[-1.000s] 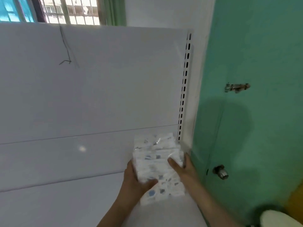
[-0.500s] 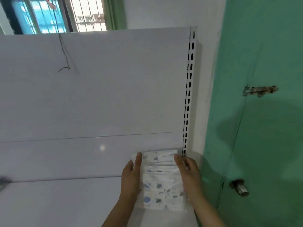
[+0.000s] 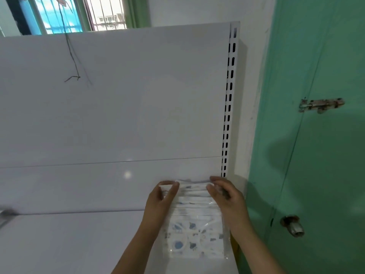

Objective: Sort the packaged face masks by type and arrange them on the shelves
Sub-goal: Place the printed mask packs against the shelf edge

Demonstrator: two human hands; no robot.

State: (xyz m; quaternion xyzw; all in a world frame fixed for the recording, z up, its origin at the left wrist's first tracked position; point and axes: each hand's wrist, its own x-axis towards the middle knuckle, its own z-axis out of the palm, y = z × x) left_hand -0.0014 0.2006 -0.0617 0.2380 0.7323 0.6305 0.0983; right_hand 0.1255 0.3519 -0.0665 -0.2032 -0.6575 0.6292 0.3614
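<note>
Your left hand and right hand each pinch a far corner of the mask packets lying stacked on the white shelf, beside the slotted upright.

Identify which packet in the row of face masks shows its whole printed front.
The nearest packet, at the row's front end on the shelf. Its blue-patterned face lies fully visible; those behind overlap, showing only edges between the left hand and right hand.

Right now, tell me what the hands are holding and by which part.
Both hold the stack of packaged face masks at its far end: the left hand pinches the far left corner, the right hand grips the far right corner.
</note>
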